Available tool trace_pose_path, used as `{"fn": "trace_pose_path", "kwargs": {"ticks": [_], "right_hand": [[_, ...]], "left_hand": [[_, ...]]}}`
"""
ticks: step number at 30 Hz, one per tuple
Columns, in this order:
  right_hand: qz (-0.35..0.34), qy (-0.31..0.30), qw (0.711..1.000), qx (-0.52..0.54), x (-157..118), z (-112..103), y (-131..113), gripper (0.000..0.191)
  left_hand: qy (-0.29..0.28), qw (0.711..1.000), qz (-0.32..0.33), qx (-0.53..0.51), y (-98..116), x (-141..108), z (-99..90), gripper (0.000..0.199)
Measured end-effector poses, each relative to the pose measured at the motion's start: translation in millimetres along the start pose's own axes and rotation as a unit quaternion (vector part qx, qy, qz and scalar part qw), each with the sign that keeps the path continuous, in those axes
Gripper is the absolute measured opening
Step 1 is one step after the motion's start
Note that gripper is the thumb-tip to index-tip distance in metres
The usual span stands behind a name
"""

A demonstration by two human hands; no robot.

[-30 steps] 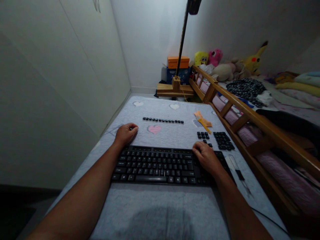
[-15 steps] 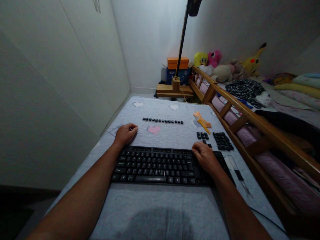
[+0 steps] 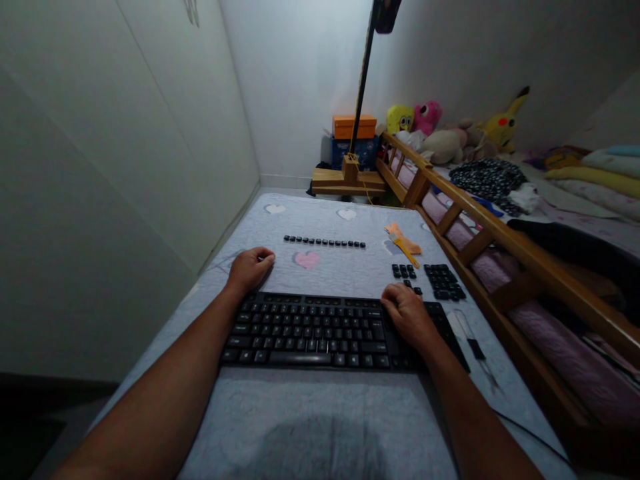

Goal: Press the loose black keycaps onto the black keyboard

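Note:
A black keyboard [image 3: 307,333] lies lengthwise across the cloth, with bare spots without keycaps at its right end. My left hand [image 3: 253,267] rests on the cloth at the keyboard's upper left corner, fingers curled together; whatever they may hold is hidden. Over the right part of the keyboard, my right hand [image 3: 406,310] is closed, its fingertips down by the top edge and their contents out of sight. Beyond the keyboard runs a row of black keycaps [image 3: 325,242]. More keycaps sit in a small group [image 3: 404,271] and a larger block [image 3: 444,282] past my right hand.
A yellow-handled brush [image 3: 407,252] lies on an orange cloth [image 3: 410,241]. Right of the keyboard is a wire tool with a black grip [image 3: 476,349], near a black cable [image 3: 533,437]. A wooden bed rail [image 3: 465,197] borders the right side; a pole stand [image 3: 350,175] stands behind.
The whole view shifts very slightly left. Both hands, the keyboard and the keycaps keep their places relative to each other.

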State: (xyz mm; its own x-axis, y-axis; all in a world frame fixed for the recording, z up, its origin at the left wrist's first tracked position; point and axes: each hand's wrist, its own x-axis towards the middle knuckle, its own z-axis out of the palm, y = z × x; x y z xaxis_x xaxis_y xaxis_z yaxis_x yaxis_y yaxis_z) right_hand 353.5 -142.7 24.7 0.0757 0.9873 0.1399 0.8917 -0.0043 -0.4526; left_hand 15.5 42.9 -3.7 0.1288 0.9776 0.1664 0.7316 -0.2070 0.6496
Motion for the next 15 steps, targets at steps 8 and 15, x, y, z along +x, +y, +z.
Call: {"fn": "trace_pose_path", "kwargs": {"ticks": [8,15], "right_hand": [[0.009,0.009,0.999,0.034,-0.1,-2.3,-0.6,0.009],[0.017,0.021,0.997,0.075,-0.9,-6.0,-0.1,0.011]], "left_hand": [[0.000,1.000,0.000,0.000,-0.3,0.4,0.1,0.038],[0.000,1.000,0.001,0.000,-2.4,1.3,1.2,0.037]]}}
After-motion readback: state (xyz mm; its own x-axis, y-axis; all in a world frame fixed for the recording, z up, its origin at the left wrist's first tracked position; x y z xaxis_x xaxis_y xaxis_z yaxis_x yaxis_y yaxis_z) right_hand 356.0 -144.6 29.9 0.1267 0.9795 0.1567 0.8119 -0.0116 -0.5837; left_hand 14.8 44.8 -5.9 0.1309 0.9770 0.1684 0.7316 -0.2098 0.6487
